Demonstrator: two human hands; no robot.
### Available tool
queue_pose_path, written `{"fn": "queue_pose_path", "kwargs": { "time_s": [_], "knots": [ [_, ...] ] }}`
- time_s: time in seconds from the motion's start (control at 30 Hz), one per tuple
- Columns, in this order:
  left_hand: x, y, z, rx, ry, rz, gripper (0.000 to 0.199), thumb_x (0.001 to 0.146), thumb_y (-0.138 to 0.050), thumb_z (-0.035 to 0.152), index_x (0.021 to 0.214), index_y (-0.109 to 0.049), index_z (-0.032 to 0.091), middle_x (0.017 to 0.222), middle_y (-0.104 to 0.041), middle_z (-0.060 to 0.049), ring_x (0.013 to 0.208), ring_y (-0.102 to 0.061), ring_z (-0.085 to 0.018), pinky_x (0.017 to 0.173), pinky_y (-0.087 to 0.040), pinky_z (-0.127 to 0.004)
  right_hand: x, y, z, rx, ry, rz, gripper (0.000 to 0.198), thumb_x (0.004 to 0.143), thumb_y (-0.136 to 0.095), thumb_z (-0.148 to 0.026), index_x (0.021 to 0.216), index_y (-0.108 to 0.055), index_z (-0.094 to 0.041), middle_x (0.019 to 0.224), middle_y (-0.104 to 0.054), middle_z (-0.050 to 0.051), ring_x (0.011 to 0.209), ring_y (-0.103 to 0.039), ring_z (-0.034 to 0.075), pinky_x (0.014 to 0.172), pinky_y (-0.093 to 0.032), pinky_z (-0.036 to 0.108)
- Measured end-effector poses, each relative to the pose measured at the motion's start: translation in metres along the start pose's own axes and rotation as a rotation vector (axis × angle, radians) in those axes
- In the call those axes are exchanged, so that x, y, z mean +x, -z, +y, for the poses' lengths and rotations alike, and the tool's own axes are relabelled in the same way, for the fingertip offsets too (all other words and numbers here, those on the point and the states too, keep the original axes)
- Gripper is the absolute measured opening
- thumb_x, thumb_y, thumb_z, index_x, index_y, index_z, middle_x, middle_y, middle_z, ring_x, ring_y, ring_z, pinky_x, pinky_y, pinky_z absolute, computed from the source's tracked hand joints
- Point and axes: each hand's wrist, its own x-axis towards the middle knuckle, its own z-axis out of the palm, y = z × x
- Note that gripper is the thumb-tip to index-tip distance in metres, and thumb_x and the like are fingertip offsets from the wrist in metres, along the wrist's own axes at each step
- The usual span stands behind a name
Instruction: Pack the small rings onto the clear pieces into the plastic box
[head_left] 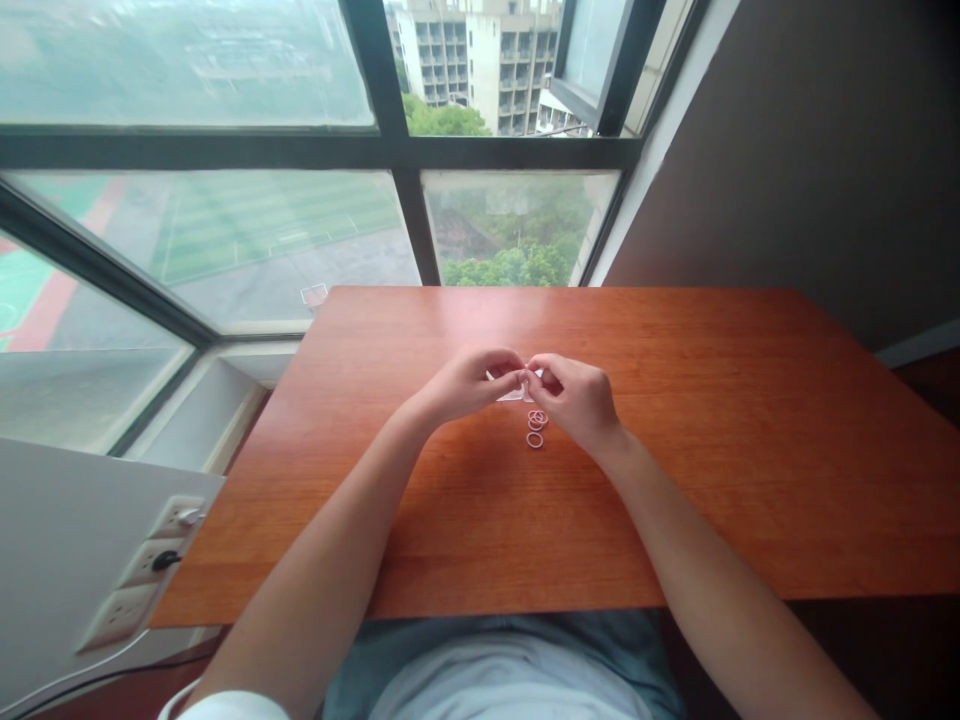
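My left hand (481, 382) and my right hand (576, 393) meet above the middle of the table, their fingertips pinched together and almost touching. Whatever is between the fingertips is too small to make out. Just beneath the fingers lies a whitish, see-through flat item (511, 395), partly covered by both hands, so its kind is unclear. Closer to me on the wood are several small pale pink rings (537, 420) that overlap. A single ring (535, 440) rests at the near end of this group.
The reddish-brown wooden table (750, 430) reaches to a large window with dark frames (409, 150). A grey wall (780, 150) rises at the right. Low on the left wall are sockets (150, 562) with plugs and cables beside the table edge.
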Motion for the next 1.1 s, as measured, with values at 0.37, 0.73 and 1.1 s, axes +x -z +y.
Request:
{"fn": "queue_pose_path", "kwargs": {
  "time_s": [0.37, 0.73, 1.1],
  "knots": [
    [-0.001, 0.011, -0.010, 0.265, -0.040, 0.086, 0.019, 0.087, -0.056, 0.026, 0.082, -0.069, 0.013, 0.070, -0.065, -0.002, 0.064, -0.055, -0.011, 0.057, -0.040, -0.020, 0.000, -0.001, 0.001, -0.017, 0.002, -0.028, 0.015, 0.088, -0.058, -0.026, 0.093, -0.071, -0.021, 0.071, -0.070, 0.000, 0.064, -0.063, 0.014, 0.064, -0.042, 0.024],
    [-0.004, 0.026, -0.018, 0.465, 0.009, 0.116, 0.017, 0.083, -0.057, 0.022, 0.083, -0.072, 0.015, 0.076, -0.069, -0.004, 0.065, -0.057, -0.012, 0.058, -0.040, -0.020, 0.000, -0.001, 0.001, -0.032, -0.015, -0.076, 0.016, 0.088, -0.058, -0.026, 0.095, -0.071, -0.023, 0.075, -0.073, -0.001, 0.067, -0.065, 0.015, 0.066, -0.042, 0.024],
    [-0.005, 0.026, -0.024, 0.503, 0.013, 0.103, 0.017, 0.082, -0.056, 0.022, 0.084, -0.072, 0.016, 0.077, -0.070, -0.004, 0.065, -0.058, -0.012, 0.059, -0.041, -0.021, 0.000, -0.001, 0.001, -0.049, -0.019, -0.104, 0.018, 0.088, -0.057, -0.028, 0.097, -0.071, -0.023, 0.078, -0.074, 0.000, 0.068, -0.065, 0.015, 0.066, -0.041, 0.025]
  ]
}}
